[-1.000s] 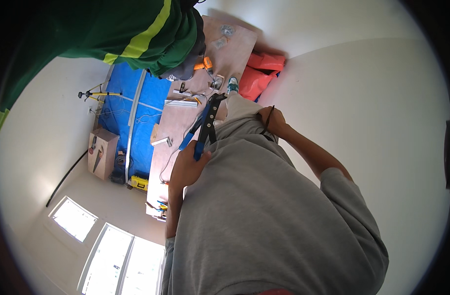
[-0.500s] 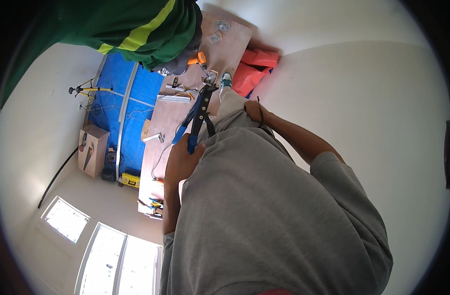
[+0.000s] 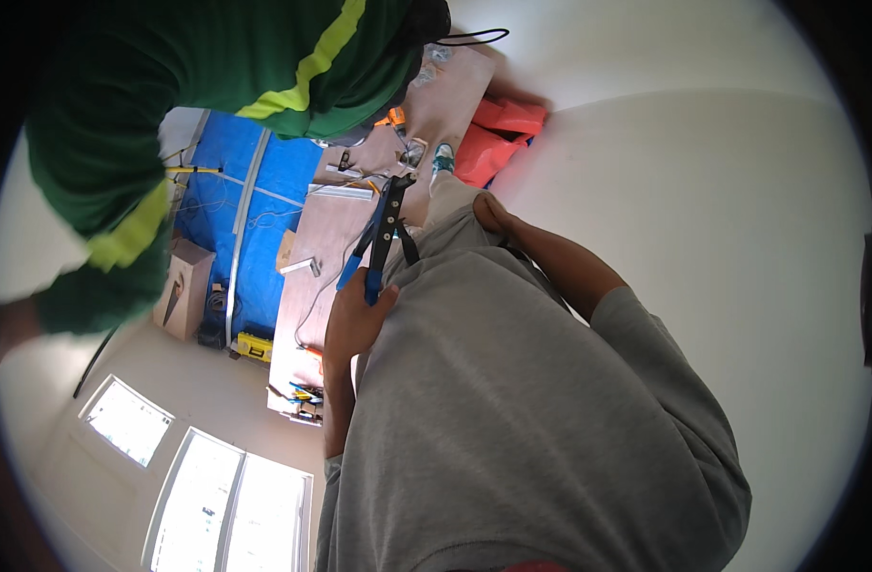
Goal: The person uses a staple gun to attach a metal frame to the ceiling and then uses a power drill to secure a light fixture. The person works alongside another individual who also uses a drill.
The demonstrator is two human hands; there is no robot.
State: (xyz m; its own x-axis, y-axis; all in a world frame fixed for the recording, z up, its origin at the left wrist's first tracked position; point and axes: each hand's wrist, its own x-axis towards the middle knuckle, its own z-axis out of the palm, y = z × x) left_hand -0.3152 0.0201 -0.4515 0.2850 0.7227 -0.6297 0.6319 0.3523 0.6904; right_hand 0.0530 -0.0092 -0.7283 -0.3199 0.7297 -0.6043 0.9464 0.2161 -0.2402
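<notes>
1. Hands first, and they were well apart: the left hand (image 3: 355, 319) was wrapped round the lower grips of a blue-handled tool (image 3: 389, 219), dark head angled up and away from the body; the right hand (image 3: 490, 213) rested by the waist of the pale trousers (image 3: 450, 196), though whether it gripped anything could not be told.
2. On progress: the tool was in hand, that much was done; no piece could be made out in its head, and nothing showed as finished.
3. Beyond, a plywood sheet (image 3: 326, 224) carried metal channel (image 3: 339, 192) and an orange drill (image 3: 395, 116); blue sheeting (image 3: 288, 167) spread to its left.
4. Off left, a co-worker's green sleeve (image 3: 93, 181) reached across, the hand there blurred.
</notes>
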